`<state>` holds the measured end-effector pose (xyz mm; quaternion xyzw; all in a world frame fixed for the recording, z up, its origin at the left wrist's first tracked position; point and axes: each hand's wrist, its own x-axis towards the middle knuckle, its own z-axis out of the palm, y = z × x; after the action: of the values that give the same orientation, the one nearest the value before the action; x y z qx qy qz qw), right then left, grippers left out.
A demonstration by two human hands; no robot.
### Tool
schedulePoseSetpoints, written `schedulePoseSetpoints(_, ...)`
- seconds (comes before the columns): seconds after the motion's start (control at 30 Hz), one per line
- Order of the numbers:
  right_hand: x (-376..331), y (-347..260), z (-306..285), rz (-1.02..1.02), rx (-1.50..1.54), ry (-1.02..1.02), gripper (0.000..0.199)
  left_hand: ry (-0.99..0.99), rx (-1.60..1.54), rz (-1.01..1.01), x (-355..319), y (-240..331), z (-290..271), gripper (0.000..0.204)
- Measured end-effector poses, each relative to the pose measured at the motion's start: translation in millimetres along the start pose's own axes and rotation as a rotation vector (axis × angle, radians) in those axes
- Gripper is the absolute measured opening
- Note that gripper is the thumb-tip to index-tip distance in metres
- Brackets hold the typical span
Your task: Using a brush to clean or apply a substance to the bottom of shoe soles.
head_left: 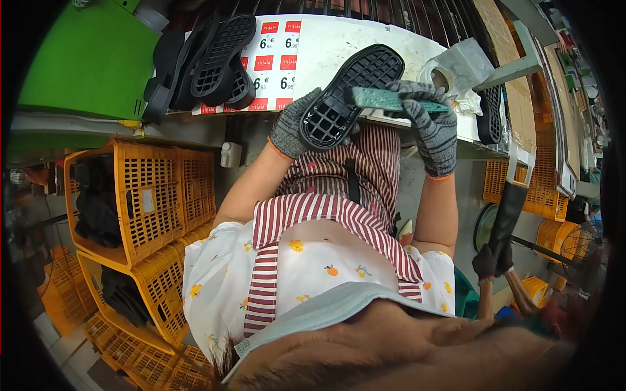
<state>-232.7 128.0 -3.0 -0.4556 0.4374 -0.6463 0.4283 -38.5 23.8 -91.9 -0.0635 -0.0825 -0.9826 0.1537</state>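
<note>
My left hand (291, 125), in a grey knit glove with an orange cuff, is closed on the near left edge of a black shoe sole (334, 106). The sole is tilted over the bench's near edge, its open grid side showing. In a matching glove, my right hand (432, 133) is closed around a flat, bar-shaped teal tool (385, 99). The tool's left end overlaps the sole's right side; whether they touch I cannot tell. More black soles (223, 51) lean together on the bench at the left, and another sole (490, 114) stands at the right.
A white bench top (326, 39) carries a printed sheet (264, 63) and a clear plastic container (468, 62). To the left are a green panel (88, 62) and stacked orange crates (153, 195) of black parts. At the lower right show another person's dark-gloved hands (486, 262).
</note>
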Motion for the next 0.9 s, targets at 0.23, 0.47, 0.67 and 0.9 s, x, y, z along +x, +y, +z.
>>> schedulePoseSetpoints(0.23, -6.3, 11.3, 15.1, 0.078, 0.004, -0.103, 0.018, 0.093, -0.578, -0.154, -1.6, -4.6, 12.1, 0.05)
schedulePoseSetpoints(0.47, -6.4, 12.2, 15.4, 0.053, -0.12, 0.072, 0.018, 0.003, -0.107, -0.054, -3.1, -6.5, -5.0, 0.048)
schedulePoseSetpoints(0.67, 0.9, 11.3, -1.0, -0.07, -0.144, 0.29, 0.017, 0.03, 0.084, 0.025, -9.5, -10.0, 7.3, 0.039)
schedulePoseSetpoints(0.9, 10.0, 17.4, -22.4, -0.399, -0.318, 0.51, 0.015, 0.147, 0.377, 0.043, -14.8, -15.0, 12.7, 0.04)
